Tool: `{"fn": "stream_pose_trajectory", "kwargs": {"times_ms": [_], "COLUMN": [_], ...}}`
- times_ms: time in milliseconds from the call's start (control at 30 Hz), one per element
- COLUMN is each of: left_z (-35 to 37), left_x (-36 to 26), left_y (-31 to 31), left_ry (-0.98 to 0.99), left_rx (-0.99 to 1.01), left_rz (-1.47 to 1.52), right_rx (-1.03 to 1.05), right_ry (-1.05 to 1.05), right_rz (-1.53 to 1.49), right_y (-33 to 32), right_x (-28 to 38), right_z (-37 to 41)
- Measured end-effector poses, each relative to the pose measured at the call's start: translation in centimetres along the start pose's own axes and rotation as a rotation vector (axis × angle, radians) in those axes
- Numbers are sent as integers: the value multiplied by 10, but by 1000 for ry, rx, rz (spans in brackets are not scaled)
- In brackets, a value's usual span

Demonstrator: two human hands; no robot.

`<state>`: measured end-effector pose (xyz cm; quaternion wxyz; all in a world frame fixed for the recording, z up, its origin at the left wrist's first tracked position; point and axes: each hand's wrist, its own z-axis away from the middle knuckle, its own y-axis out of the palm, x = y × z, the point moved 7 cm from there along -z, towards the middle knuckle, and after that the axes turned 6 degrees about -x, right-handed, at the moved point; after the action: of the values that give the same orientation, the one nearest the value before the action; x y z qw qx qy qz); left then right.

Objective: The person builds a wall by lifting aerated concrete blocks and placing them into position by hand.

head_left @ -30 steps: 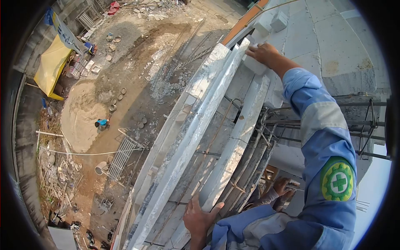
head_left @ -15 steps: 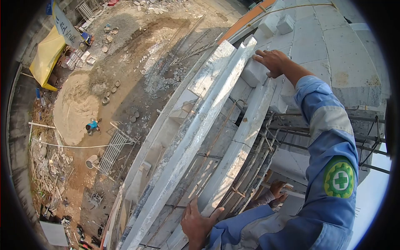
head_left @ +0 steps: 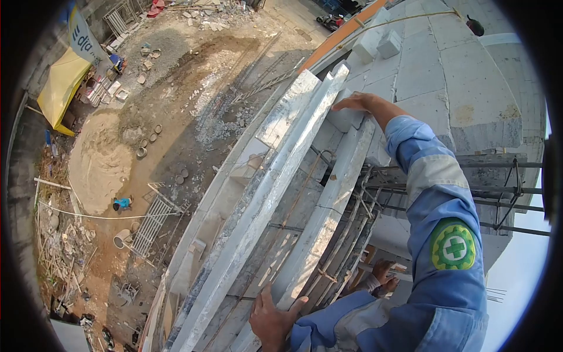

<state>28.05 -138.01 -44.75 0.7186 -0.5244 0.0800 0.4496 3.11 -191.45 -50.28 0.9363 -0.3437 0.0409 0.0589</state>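
My right hand [head_left: 359,104] reaches to the far end of the planks, over a white block [head_left: 345,119]. Its fingers curve down at the block's left edge, the thumb out of sight. At the near end my left hand [head_left: 272,320] grips a long pale grey plank [head_left: 334,199], fingers across it and thumb spread to the right. Parallel on the left runs a long pale beam [head_left: 258,217] with a stepped profile. Steel rebar [head_left: 346,243] is tied along the plank's right side. Below my right arm, another person's hands [head_left: 384,274] show near a white bar.
A high edge drops to the ground at left, with a sand pile [head_left: 97,164], a metal frame [head_left: 153,226] and a person in blue [head_left: 122,203]. Pale block surfaces [head_left: 428,76] spread at upper right. Rebar [head_left: 498,190] juts out at right.
The view has shifted slightly. My right hand has moved a little left over the white block, its fingers closer together. My left hand stays on the plank.
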Motion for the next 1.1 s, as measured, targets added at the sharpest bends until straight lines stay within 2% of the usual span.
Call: {"fn": "stream_pose_trajectory", "kwargs": {"times_ms": [67, 100, 167, 233, 300, 333, 400, 467, 533, 600, 700, 733, 800, 867, 900, 1000, 1033, 1100], "left_z": [1, 2, 2, 4, -1, -7, -33, -71, -91, -110, -112, -111, -113, -111, -112, -112, -112, -111], "left_x": [1, 1, -1, 7, 27, 37, 22, 15, 19, 35, 45, 45, 42, 43, 44, 43, 46, 46], "left_y": [0, 1, -2, -3, -13, -20, -72, -69, -49, -21, -16, -17, -19, -17, -18, -18, -18, -15], "left_ry": [4, 9, -4, -14, -20, -21, 297, 307, 323, 223, 185, 183, 161, 151, 147, 180, 175, 194], "left_rx": [-2, 2, 24, 44, -2, 2, -355, -330, -322, -303, -218, -202, -231, -236, -251, -270, -279, -277], "left_rz": [-3, -7, 29, 62, 487, 490, 11, -50, -114, -198, -168, -167, -153, -148, -156, -157, -163, -167], "right_rx": [-123, -125, -261, -310, -363, -311, -253, -275, -259, -243, -263, -265, -265, -472, -346, -432, -314, -352], "right_ry": [6, 4, 273, 244, 217, 168, 121, 234, 177, 115, 145, 294, 340, 293, 260, 215, 226, 182], "right_rz": [69, 68, -49, -13, 26, 53, 84, -244, -267, -289, -436, -427, -388, 249, 499, 470, 443, 394], "right_y": [3, 1, -9, -5, -12, -13, -12, -11, -3, -9, -32, -45, -65, -97, -94, -72, -62, -47], "right_x": [-18, -6, -5, -13, -12, -9, -2, -3, -2, 8, 5, -17, -17, -22, -22, -26, -21, -20], "right_z": [-32, -18, 14, 5, 3, 4, 10, 19, 11, 15, 19, 19, 31, 19, 7, 8, 12, 3]}}
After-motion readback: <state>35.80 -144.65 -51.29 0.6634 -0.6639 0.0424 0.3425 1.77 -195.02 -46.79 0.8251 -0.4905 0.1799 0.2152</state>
